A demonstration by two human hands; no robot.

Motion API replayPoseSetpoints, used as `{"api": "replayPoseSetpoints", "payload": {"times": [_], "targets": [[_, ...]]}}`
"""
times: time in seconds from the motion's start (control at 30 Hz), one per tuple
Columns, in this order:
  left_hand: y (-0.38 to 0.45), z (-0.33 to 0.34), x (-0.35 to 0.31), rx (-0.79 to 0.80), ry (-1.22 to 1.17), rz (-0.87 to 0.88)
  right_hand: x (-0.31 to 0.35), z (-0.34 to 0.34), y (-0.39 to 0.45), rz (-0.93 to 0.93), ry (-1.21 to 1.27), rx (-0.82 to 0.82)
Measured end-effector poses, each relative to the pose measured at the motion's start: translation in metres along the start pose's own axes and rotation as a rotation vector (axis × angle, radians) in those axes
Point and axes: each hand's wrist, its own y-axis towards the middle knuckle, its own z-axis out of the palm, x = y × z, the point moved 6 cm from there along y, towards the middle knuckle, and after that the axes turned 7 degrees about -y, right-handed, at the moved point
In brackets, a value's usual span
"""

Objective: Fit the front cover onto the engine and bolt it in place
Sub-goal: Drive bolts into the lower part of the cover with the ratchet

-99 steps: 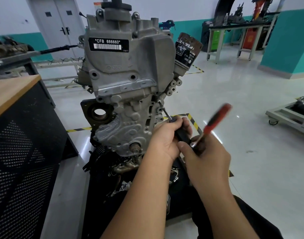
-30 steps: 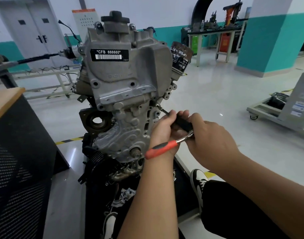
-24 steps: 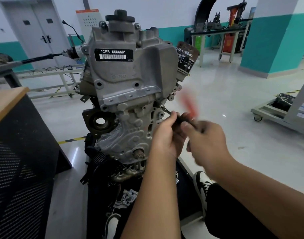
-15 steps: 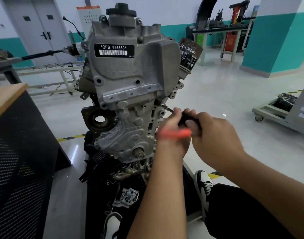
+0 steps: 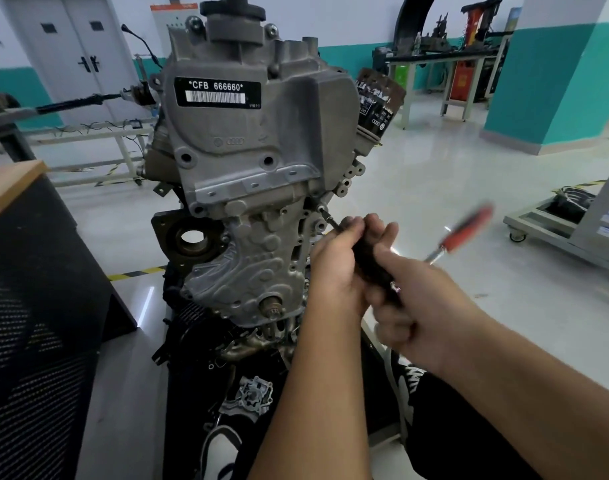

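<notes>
The front cover (image 5: 258, 188) sits on the engine (image 5: 227, 39), seated against its face. At the cover's right edge, midway down, a thin driver shaft (image 5: 330, 220) engages a bolt (image 5: 321, 209). The left hand (image 5: 334, 265) wraps its fingers round the black extension just right of that bolt. The right hand (image 5: 417, 299) grips the ratchet head behind it. The red ratchet handle (image 5: 465, 226) is blurred and projects to the right, away from the cover.

Risks:
- The shaft meets the bolt at an angle. Side load from the handle may cam the bit out and round the head.
- Cross-threading is possible in the soft alloy.
- A slip may drive the knuckles against the cover's bosses.
</notes>
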Motion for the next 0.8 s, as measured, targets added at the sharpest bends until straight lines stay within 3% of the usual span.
{"api": "replayPoseSetpoints", "payload": {"times": [0.03,0.07,0.1,0.17,0.23,0.27,0.37,0.4,0.43,0.5,0.53,0.63,0.67,0.73,0.77,0.8], "targets": [[-0.001,0.002,0.001,0.024,0.010,-0.012,0.013,-0.011,-0.006,-0.181,-0.222,-0.197],[-0.001,0.003,0.003,0.043,0.038,-0.013,0.023,-0.008,-0.013,-0.282,-0.480,-0.270],[-0.002,0.003,0.004,0.052,0.064,-0.004,0.024,-0.009,-0.011,-0.309,-0.570,-0.275],[0.000,0.001,0.004,0.063,0.080,0.019,0.022,-0.006,-0.006,-0.240,-0.212,-0.101],[0.001,-0.002,0.002,0.080,0.086,0.011,0.012,0.006,-0.009,0.121,0.237,0.114],[0.001,-0.004,0.002,0.081,0.086,0.000,0.016,-0.005,0.000,0.057,0.053,0.108],[0.001,-0.005,0.005,0.061,0.003,-0.018,0.039,-0.021,-0.006,-0.227,-0.664,-0.290],[0.001,-0.005,0.006,0.045,-0.010,-0.011,0.031,-0.019,-0.005,-0.248,-0.618,-0.226],[0.002,-0.006,0.005,0.029,0.002,0.002,0.026,-0.020,0.001,-0.251,-0.398,-0.168],[0.003,-0.008,0.002,0.009,0.043,0.027,0.011,0.006,-0.010,0.150,0.180,0.050],[0.002,-0.008,0.002,0.011,0.036,0.028,0.010,0.003,-0.006,0.158,0.151,0.102],[-0.003,0.000,0.004,-0.018,0.008,0.051,0.027,-0.010,-0.009,-0.131,-0.625,-0.186],[-0.002,0.000,0.005,-0.038,0.013,0.072,0.030,-0.011,-0.008,-0.198,-0.622,-0.227],[0.001,-0.001,0.005,-0.055,0.063,0.091,0.016,-0.009,-0.001,-0.066,-0.165,-0.029],[0.002,-0.001,0.002,-0.050,0.091,0.089,0.012,0.009,-0.010,0.123,0.065,0.144],[0.001,-0.003,0.000,-0.036,0.092,0.079,0.009,0.016,-0.016,0.250,0.215,0.207]]}}
